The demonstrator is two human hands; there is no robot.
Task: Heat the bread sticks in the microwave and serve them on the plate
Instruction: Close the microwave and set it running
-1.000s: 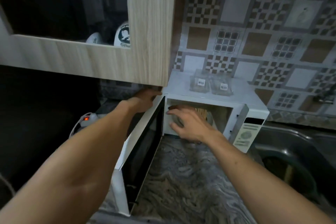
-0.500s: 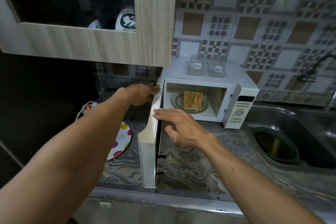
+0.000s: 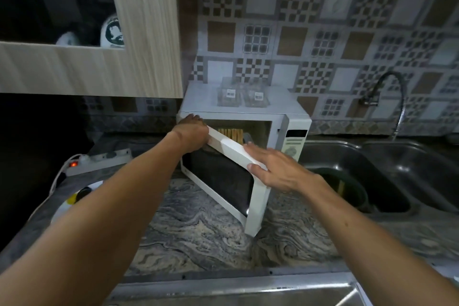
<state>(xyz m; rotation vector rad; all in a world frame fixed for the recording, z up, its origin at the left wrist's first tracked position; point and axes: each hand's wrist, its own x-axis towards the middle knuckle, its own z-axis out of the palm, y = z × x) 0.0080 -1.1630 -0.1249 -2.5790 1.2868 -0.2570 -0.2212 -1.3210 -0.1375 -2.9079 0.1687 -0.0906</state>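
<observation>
Though half-hidden, bread sticks [image 3: 230, 133] inside microwave [image 3: 275, 109]

The white microwave [image 3: 248, 109] sits on the marbled counter against the tiled wall, its dark-windowed door [image 3: 223, 176] swung half shut. Behind the door's top edge, pale tan bread sticks [image 3: 231, 134] lie side by side inside the cavity. The polka-dot plate [image 3: 72, 202] rests on the counter, well apart to the left.

White microwave [image 3: 248, 107] on marbled counter [image 3: 198, 231]; door [image 3: 231, 176] half open. Left hand [image 3: 191, 135] grips door top; right hand [image 3: 275, 169] flat on edge. Bread sticks [image 3: 229, 134] inside.
</observation>
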